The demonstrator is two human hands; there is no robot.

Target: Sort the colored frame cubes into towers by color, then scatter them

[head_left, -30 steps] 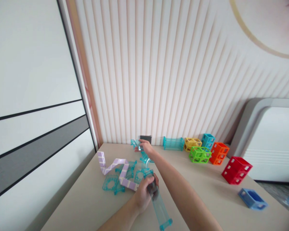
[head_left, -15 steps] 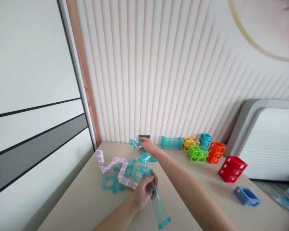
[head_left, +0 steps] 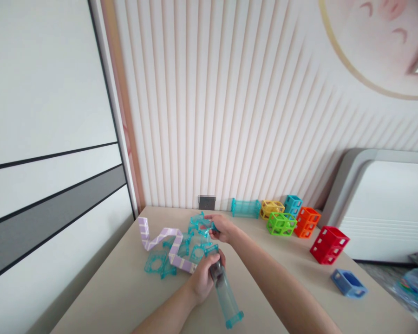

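Observation:
My left hand is wrapped round the upper end of a long clear tube with teal ends, which slants down toward me. Farther back, my right hand has its fingers closed on a translucent teal connector piece, partly hidden by the fingers. Other teal pieces lie close around it, so its full outline is hard to make out. A teal plate with a round hole lies just beyond the tube's upper end. To the left, a purple-and-white snake puzzle zigzags across more teal pieces.
Against the ribbed wall lies another clear teal tube. To its right stand yellow, green, teal, orange, red and blue frame blocks. A black socket sits at the table's back edge.
My right hand has come down and slightly right, bringing the teal piece from near the wall to the pieces on the table. My left hand keeps the tube almost still.

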